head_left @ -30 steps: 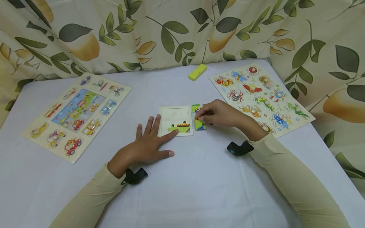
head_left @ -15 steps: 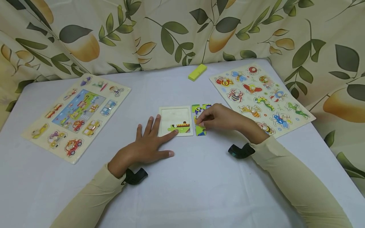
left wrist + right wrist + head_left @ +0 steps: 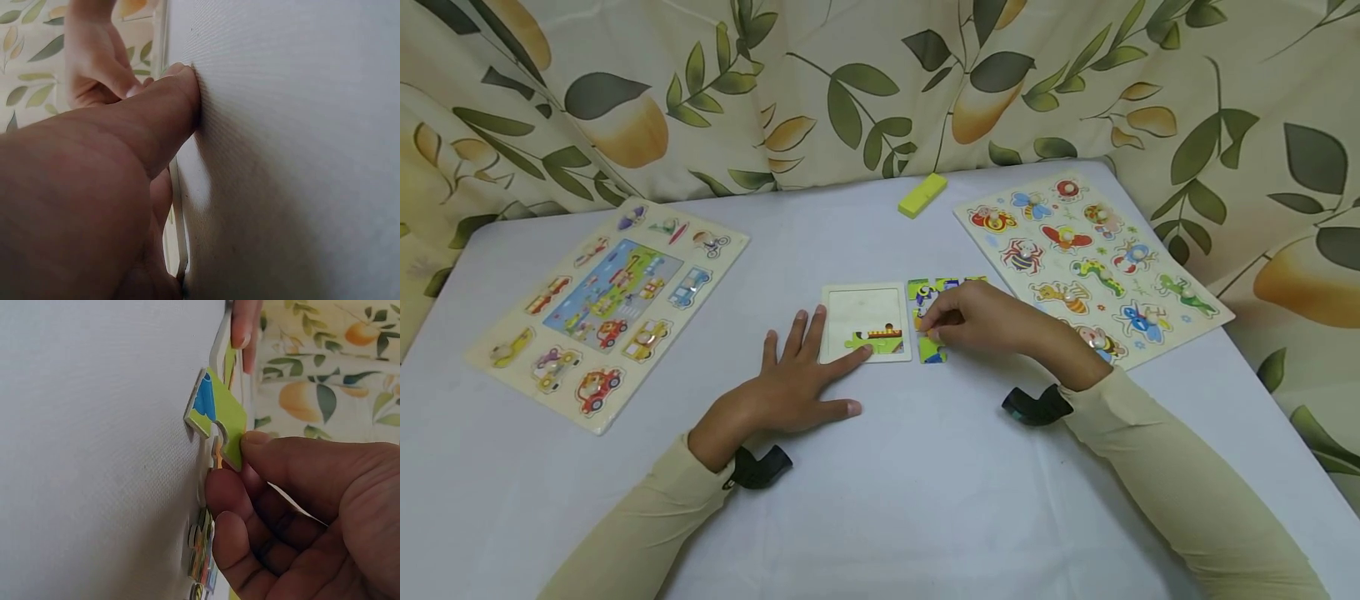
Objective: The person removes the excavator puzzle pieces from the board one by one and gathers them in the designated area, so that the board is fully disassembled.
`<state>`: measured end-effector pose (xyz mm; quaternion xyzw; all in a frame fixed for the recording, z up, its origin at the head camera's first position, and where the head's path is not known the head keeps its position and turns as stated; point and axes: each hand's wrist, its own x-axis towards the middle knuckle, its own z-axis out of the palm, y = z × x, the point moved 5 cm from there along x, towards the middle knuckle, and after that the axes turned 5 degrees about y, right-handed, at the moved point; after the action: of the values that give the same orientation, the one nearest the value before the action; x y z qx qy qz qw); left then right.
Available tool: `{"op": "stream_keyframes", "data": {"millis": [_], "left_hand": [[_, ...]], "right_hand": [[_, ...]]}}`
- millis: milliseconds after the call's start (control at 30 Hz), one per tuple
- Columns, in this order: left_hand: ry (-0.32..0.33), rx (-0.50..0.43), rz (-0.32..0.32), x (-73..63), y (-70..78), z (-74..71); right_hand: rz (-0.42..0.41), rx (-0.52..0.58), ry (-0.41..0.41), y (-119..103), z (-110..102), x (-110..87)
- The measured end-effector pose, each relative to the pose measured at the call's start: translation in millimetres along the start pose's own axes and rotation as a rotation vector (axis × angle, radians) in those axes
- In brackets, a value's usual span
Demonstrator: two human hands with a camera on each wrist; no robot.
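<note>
My left hand (image 3: 782, 383) lies flat with fingers spread, the index fingertip on the lower edge of a small white puzzle frame (image 3: 865, 287). Inside the frame, a green jigsaw piece with an orange-and-black train picture (image 3: 880, 337) fills part of the bottom. Just right of the frame, my right hand (image 3: 977, 315) pinches a green jigsaw piece with a blue corner (image 3: 215, 406) between thumb and fingers; the right wrist view shows it tilted at the table. Other loose pieces (image 3: 923, 289) lie beside and partly beneath that hand. The left wrist view shows mainly the left thumb (image 3: 169, 100).
A vehicle peg puzzle board (image 3: 617, 317) lies on the left of the white-covered table (image 3: 880, 500). On the right is an insect peg board (image 3: 1090, 267), partly behind the right forearm. A yellow-green block (image 3: 922, 196) sits near the back edge, before a leaf-patterned curtain (image 3: 865, 92).
The piece in my right hand has shifted slightly toward me and rightward, and more loose pieces show behind it. My left hand has stayed in place on the frame.
</note>
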<state>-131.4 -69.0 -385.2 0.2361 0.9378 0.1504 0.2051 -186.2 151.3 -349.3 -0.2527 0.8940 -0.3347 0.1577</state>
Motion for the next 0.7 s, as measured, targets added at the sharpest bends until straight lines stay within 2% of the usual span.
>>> {"op": "stream_keyframes", "data": {"millis": [433,700], "left_hand": [[-0.003,0.004,0.000,-0.3,-1.6,1.2],[-0.005,0.004,0.014,0.8,-2.6,2.3]], "right_hand": [[-0.023,-0.019,-0.003,-0.6,-8.1,4.0],[-0.016,0.018,0.000,-3.0,-11.2,4.6]]}}
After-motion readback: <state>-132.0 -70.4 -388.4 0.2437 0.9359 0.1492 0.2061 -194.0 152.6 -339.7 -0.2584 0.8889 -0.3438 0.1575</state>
